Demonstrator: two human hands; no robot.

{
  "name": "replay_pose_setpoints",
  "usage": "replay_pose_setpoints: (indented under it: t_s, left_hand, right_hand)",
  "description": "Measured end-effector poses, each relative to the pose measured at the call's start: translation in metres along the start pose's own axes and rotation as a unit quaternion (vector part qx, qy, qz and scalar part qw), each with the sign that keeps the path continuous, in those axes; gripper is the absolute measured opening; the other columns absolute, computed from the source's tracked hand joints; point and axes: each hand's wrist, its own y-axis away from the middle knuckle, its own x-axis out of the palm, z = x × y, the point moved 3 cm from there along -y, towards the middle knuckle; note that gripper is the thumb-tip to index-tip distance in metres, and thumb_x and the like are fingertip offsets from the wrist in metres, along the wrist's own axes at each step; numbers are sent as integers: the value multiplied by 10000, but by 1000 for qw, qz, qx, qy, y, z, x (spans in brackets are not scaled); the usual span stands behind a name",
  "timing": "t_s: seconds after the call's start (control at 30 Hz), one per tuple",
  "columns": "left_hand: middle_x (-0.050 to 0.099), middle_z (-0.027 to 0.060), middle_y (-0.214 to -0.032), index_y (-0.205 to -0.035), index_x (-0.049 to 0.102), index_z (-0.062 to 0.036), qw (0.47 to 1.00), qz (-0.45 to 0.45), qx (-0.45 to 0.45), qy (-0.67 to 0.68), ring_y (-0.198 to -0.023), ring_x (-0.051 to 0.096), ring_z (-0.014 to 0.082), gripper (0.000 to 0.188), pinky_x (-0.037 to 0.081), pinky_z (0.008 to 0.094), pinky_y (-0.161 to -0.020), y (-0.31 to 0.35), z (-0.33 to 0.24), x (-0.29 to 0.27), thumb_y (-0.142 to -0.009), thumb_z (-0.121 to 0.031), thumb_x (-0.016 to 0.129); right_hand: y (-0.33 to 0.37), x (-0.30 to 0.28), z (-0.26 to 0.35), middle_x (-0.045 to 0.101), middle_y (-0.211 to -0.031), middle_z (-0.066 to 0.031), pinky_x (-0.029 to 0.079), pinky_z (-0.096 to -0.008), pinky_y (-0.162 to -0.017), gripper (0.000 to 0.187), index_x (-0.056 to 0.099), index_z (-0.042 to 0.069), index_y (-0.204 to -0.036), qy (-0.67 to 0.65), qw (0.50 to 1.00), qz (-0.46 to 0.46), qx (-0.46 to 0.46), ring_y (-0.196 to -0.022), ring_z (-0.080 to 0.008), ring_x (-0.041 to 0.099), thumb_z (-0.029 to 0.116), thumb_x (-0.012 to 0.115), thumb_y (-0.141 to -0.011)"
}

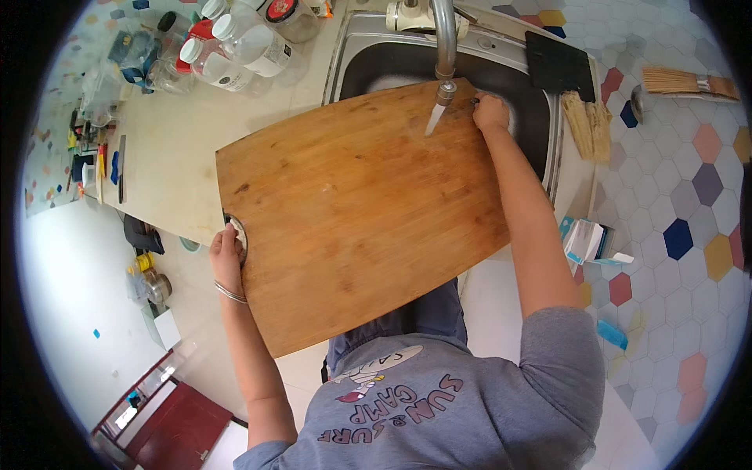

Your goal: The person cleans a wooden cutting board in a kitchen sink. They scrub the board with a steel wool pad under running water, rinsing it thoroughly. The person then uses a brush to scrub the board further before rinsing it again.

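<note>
The left hand (227, 251) grips the left end of the large brown rectangular wooden board (360, 219); the right hand (491, 113) curls at its far right end. The board partly covers the silver-rimmed metal sink (536, 117) beneath the curved silver tap (446, 39); firm, even support should keep it steady.

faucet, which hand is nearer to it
Right: the right hand is just right of the faucet; the left hand is farther away, at the left end of the cutting board.
</note>
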Motion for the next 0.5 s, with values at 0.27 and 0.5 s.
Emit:
replay_pose_setpoints:
  t_s: [0.27,0.5]
  left_hand:
    - [354,-76,-549,-785,549,-88,999,-14,-16,-28,-434,282,37,311,201,217,-409,12,1,-5,-984,-326,548]
    - [342,-83,-551,-794,541,-90,1000,-3,-13,-9,-442,278,31,298,200,216,-408,11,1,-1,-986,-318,546]
  right_hand:
    - [71,-15,60,679,-953,-138,498,-428,-782,186,713,80,-953,-103,983,-26,-147,-950,-294,620,90,590,-813]
    - [67,-14,68,663,-950,-168,489,-444,-750,182,681,32,-970,27,994,5,-104,-939,-298,626,87,583,-827]
